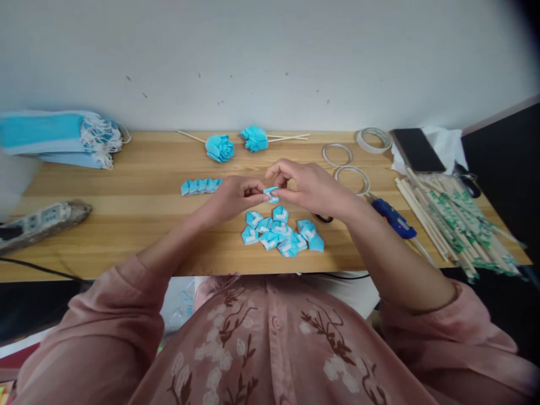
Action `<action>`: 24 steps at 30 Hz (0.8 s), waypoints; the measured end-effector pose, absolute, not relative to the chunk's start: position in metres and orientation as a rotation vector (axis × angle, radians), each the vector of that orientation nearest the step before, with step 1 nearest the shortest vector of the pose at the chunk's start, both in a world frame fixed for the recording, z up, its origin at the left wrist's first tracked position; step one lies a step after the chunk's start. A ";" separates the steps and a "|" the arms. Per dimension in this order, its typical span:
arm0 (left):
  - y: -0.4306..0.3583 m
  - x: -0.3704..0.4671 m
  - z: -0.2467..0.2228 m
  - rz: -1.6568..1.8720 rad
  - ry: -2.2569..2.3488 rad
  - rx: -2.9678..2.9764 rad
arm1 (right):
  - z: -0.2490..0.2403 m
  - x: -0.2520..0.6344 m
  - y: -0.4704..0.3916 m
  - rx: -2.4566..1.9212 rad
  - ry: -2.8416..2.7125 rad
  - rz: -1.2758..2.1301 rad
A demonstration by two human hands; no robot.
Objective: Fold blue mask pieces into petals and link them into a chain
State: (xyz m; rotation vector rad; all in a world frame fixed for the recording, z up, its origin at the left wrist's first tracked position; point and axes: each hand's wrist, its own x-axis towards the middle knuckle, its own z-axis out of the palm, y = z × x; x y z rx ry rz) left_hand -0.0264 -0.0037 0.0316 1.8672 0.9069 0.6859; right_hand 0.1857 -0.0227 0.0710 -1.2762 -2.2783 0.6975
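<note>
Face masks: far left, a blue-and-white stack [42, 134] on the wooden table [139, 225], white loops tangled at one end.
Power strip: nearer the table's front-left, a pale power strip [48, 218].
Row: five or so folded blue pieces [201, 187] side by side, just beyond the left forearm.
Flowers: two blue paper flowers [220, 149] at the back, on thin sticks.
Left hand: the left hand [234, 197] is nearly closed, thumb and fingers pinching a small blue folded piece [271, 195].
Held piece: above the table's middle, between both hands (I have to lean in to see it).
Right hand: the right hand [310, 183] has its thumb and curled fingers closed on that piece's other side.
Pile: white-stripped blue pieces [270, 239] below the hands.
Tape: three tape rings [373, 151] behind the right wrist.
Glue gun: a blue glue gun [394, 218] beside the right forearm.
Far right: a smartphone [417, 150] on white tissue [450, 147], wooden sticks [422, 222] in front.
</note>
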 end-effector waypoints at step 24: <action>-0.006 -0.024 0.001 0.864 1.068 1.605 | 0.013 0.172 -0.016 -1.147 -1.792 0.976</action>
